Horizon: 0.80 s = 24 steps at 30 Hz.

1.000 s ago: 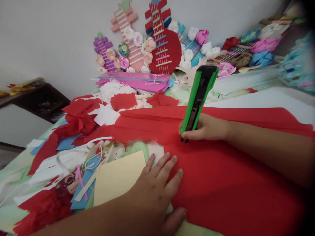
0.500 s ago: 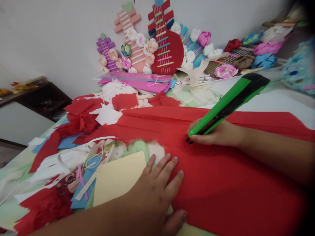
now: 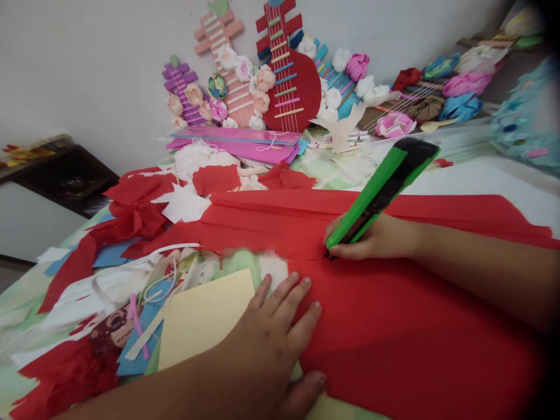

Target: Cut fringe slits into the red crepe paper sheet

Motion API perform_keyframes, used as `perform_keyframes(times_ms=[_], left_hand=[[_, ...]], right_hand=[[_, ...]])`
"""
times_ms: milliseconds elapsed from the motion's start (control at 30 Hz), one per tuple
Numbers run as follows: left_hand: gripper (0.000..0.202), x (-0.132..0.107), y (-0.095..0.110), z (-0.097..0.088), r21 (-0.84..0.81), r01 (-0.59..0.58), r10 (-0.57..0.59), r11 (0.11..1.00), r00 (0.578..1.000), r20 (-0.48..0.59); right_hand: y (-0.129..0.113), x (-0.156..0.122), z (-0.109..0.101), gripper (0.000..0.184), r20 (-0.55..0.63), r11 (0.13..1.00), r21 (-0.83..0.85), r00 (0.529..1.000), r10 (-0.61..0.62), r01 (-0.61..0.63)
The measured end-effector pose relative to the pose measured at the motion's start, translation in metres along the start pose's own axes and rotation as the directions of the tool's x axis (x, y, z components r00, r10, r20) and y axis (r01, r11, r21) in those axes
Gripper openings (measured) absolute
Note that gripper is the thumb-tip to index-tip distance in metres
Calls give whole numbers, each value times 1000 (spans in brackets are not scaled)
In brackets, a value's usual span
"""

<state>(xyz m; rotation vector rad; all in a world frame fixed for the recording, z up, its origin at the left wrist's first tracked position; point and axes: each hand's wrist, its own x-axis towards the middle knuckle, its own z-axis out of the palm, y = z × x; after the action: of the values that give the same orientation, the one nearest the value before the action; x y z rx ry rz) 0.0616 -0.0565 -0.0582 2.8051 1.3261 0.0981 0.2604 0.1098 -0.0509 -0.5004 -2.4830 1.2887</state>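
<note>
My right hand (image 3: 371, 236) is closed around a green and black utility knife (image 3: 380, 192), held at a slant with its tip down on a large red paper sheet (image 3: 415, 332). A short cut line runs left from the tip, between the sheet's near part and a folded red strip (image 3: 249, 221) behind it. My left hand (image 3: 280, 332) lies flat, fingers spread, on the sheet's left edge. Under and beside that hand is a pale yellow card (image 3: 205, 315).
Scraps of red paper (image 3: 140, 204), a white paper piece (image 3: 184, 204) and blue card strips (image 3: 140, 350) litter the left side. Paper guitars, one a red guitar (image 3: 293, 87), and paper flowers stand against the wall. A dark shelf (image 3: 70, 175) is at far left.
The view has shifted slightly, moving everything a little left. The utility knife now stands more upright, its tip still on the red paper. My left hand stays flat in place.
</note>
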Motion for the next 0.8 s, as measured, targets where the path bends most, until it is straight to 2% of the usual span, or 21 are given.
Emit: perform_keyframes(times_ms=[100, 167, 267, 533, 700, 800], left_hand=[[62, 0, 0, 1, 8, -17, 17, 1000, 1000, -8], [61, 1, 0, -1, 21, -16, 15, 1000, 1000, 22], [60, 2, 3, -7, 32, 3, -4, 999, 999, 51], [60, 2, 3, -8, 67, -19, 18, 998, 1000, 22], [61, 5, 3, -12, 41, 2, -5, 999, 997, 80], [60, 5, 3, -11, 41, -2, -1, 999, 998, 65]], right_hand=[[-1, 0, -1, 21, -33, 1000, 19, 999, 23, -22], [0, 0, -1, 20, -36, 999, 32, 999, 18, -17], [1, 0, -1, 19, -13, 1000, 13, 1000, -9, 9], [-2, 0, 0, 21, 34, 998, -61, 999, -23, 25], [-6, 0, 3, 20, 86, 988, -148, 996, -31, 44], [-6, -1, 3, 18, 69, 995, -101, 998, -8, 15]])
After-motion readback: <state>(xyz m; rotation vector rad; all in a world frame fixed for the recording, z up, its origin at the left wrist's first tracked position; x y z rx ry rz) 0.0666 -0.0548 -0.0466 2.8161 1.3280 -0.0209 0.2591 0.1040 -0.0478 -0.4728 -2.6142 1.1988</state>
